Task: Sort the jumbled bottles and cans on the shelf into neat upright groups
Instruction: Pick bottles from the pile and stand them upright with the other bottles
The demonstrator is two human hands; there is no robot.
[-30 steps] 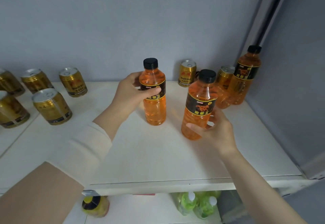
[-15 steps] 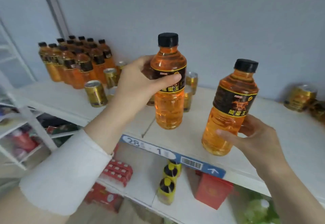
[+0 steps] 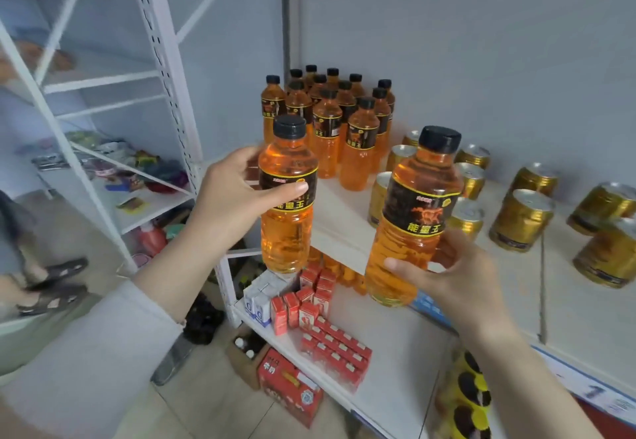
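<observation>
1. Left hand (image 3: 227,197) fingers (image 3: 289,190) wrap the left bottle (image 3: 287,211) at its label; right hand (image 3: 461,276) fingers (image 3: 401,265) clamp the right bottle (image 3: 418,197) low down. Both hang upright, off the shelf (image 3: 344,221), in front of the bottle group (image 3: 344,122).
2. Likely step: carrying the pair to the bottle group. Next, set them upright at its front, clear of the gold cans (image 3: 521,220) right of it.
3. Half a second ago the bottle group stood far left of the pair; now it is directly behind.

a shop: white shelving (image 3: 339,221) stocked with drinks (image 3: 327,128), blue price strip (image 3: 600,395)
</observation>
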